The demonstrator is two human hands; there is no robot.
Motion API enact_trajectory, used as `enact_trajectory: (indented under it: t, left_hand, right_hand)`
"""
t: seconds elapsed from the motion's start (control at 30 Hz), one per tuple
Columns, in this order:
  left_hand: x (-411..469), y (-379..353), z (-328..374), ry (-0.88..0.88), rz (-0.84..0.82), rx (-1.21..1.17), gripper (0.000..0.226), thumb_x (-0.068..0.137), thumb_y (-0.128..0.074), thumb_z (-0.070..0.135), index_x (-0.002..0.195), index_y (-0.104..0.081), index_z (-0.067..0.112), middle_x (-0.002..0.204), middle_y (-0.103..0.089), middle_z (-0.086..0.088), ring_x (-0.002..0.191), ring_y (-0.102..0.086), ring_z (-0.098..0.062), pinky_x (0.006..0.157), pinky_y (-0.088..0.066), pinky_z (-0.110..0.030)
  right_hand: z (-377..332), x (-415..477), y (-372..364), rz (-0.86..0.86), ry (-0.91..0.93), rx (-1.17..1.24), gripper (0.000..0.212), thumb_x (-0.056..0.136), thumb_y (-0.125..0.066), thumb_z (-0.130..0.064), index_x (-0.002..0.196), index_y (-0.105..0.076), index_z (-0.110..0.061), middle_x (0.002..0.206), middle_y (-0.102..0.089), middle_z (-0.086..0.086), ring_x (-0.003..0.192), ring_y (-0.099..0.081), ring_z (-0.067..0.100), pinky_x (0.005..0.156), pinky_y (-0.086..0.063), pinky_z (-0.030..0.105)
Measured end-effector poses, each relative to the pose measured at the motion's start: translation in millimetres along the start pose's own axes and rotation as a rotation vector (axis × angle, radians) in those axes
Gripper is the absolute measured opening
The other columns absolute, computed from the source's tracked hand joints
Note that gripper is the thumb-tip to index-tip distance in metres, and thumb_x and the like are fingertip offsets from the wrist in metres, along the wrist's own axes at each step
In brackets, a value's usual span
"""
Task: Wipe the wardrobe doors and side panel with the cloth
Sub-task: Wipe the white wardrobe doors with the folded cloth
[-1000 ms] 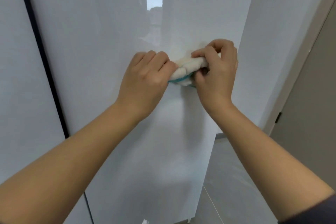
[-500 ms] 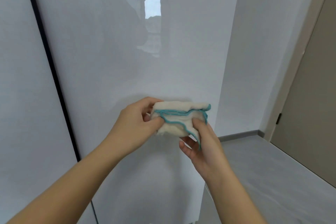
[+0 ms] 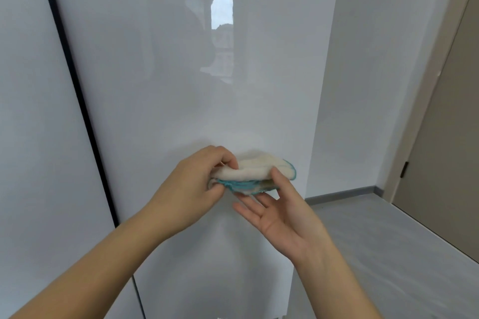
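Observation:
A folded white cloth (image 3: 255, 171) with a teal hem is held in front of the glossy white wardrobe door (image 3: 181, 72), away from its surface. My left hand (image 3: 193, 190) pinches the cloth's left end between thumb and fingers. My right hand (image 3: 280, 211) lies palm up under the cloth's right part, fingers straight, thumb resting against its front edge. A second door (image 3: 31, 124) stands to the left, past a dark vertical gap (image 3: 75, 90). The wardrobe's right edge runs down beside the cloth.
To the right of the wardrobe is a white wall (image 3: 383, 72) with a grey skirting board (image 3: 342, 194). A beige room door (image 3: 451, 137) with a dark hinge stands at the far right. Grey floor (image 3: 388, 254) spreads below it.
Both hands pulled the cloth off the door and lowered it. The cloth went from bunched against the door to folded flat, and my right hand opened beneath it.

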State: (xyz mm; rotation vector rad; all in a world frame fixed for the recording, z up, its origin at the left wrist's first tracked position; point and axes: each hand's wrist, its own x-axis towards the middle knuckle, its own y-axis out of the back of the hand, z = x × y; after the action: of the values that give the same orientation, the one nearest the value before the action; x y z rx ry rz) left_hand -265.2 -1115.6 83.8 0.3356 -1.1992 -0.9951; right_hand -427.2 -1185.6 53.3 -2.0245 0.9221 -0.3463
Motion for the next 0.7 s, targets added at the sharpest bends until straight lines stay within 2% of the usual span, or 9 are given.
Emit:
enact_trajectory:
  t: [0.1, 0.17, 0.23, 0.3, 0.33, 0.43, 0.53, 0.63, 0.7]
  left_hand:
    - [-3, -1, -1, -0.035, -0.131, 0.045, 0.036, 0.076, -0.067, 0.007, 0.100, -0.055, 0.030, 0.103, -0.052, 0.012, 0.098, -0.052, -0.009, 0.083, -0.046, -0.033]
    - [-5, 2, -4, -0.026, -0.220, 0.009, 0.034, 0.076, -0.073, 0.023, 0.101, -0.054, 0.036, 0.112, -0.048, 0.018, 0.109, -0.050, -0.007, 0.090, -0.043, -0.022]
    - [-5, 7, -5, 0.059, -0.251, -0.067, 0.036, 0.072, -0.074, 0.044, 0.102, -0.056, 0.038, 0.116, -0.048, 0.024, 0.116, -0.048, -0.001, 0.093, -0.037, -0.011]
    - [-3, 9, -6, 0.146, -0.220, -0.093, 0.045, 0.067, -0.068, 0.060, 0.105, -0.057, 0.040, 0.114, -0.054, 0.026, 0.112, -0.050, 0.006, 0.090, -0.039, -0.012]
    - [-2, 8, -5, 0.187, -0.211, -0.104, 0.046, 0.067, -0.068, 0.060, 0.107, -0.057, 0.041, 0.112, -0.057, 0.026, 0.108, -0.052, 0.009, 0.088, -0.041, -0.014]
    - [-1, -1, -1, 0.285, -0.188, -0.177, 0.045, 0.075, -0.077, 0.044, 0.115, -0.056, 0.038, 0.107, -0.062, 0.021, 0.097, -0.056, 0.010, 0.076, -0.043, -0.011]
    - [2, -12, 0, 0.292, -0.181, -0.217, 0.039, 0.079, -0.076, 0.031, 0.114, -0.059, 0.034, 0.099, -0.064, 0.016, 0.087, -0.058, 0.003, 0.067, -0.041, -0.008]
    - [4, -21, 0, 0.290, -0.119, -0.215, 0.025, 0.085, -0.069, 0.021, 0.108, -0.065, 0.029, 0.094, -0.067, 0.014, 0.082, -0.060, 0.003, 0.067, -0.039, -0.005]
    - [7, -18, -4, 0.261, -0.018, -0.101, 0.020, 0.088, -0.063, 0.022, 0.107, -0.064, 0.029, 0.098, -0.065, 0.018, 0.085, -0.059, 0.004, 0.070, -0.038, -0.006]
  right_hand:
    - [4, 4, 2, -0.021, 0.105, -0.010, 0.036, 0.092, -0.057, -0.016, 0.127, -0.055, -0.008, 0.117, -0.066, 0.022, 0.105, -0.066, 0.036, 0.089, -0.054, 0.046]
    - [5, 6, 3, -0.022, 0.179, -0.060, 0.028, 0.097, -0.049, -0.009, 0.124, -0.056, -0.004, 0.114, -0.068, 0.020, 0.105, -0.067, 0.032, 0.088, -0.055, 0.042]
    - [6, 8, 3, 0.000, 0.258, -0.125, 0.024, 0.097, -0.048, -0.004, 0.119, -0.058, -0.002, 0.113, -0.068, 0.019, 0.105, -0.067, 0.030, 0.087, -0.056, 0.041]
    - [7, 9, 3, 0.039, 0.335, -0.189, 0.022, 0.095, -0.051, -0.003, 0.115, -0.060, -0.002, 0.113, -0.069, 0.018, 0.106, -0.067, 0.029, 0.085, -0.057, 0.039]
    - [7, 10, 4, 0.054, 0.371, -0.223, 0.022, 0.094, -0.053, -0.002, 0.114, -0.061, -0.002, 0.113, -0.069, 0.017, 0.106, -0.067, 0.028, 0.084, -0.058, 0.038]
    - [6, 10, 5, 0.062, 0.438, -0.307, 0.022, 0.092, -0.056, -0.002, 0.113, -0.063, -0.004, 0.111, -0.070, 0.015, 0.104, -0.067, 0.026, 0.081, -0.059, 0.035]
    - [8, 11, 7, 0.069, 0.451, -0.286, 0.027, 0.086, -0.062, -0.013, 0.111, -0.064, -0.006, 0.108, -0.071, 0.014, 0.103, -0.067, 0.026, 0.084, -0.057, 0.036]
    - [8, 18, 9, 0.127, 0.480, -0.148, 0.026, 0.087, -0.061, -0.021, 0.112, -0.064, -0.013, 0.108, -0.071, 0.007, 0.099, -0.067, 0.019, 0.086, -0.054, 0.036]
    - [-2, 25, 12, 0.250, 0.637, -0.178, 0.014, 0.093, -0.058, -0.017, 0.107, -0.064, -0.017, 0.101, -0.069, 0.000, 0.091, -0.064, 0.011, 0.081, -0.052, 0.031]
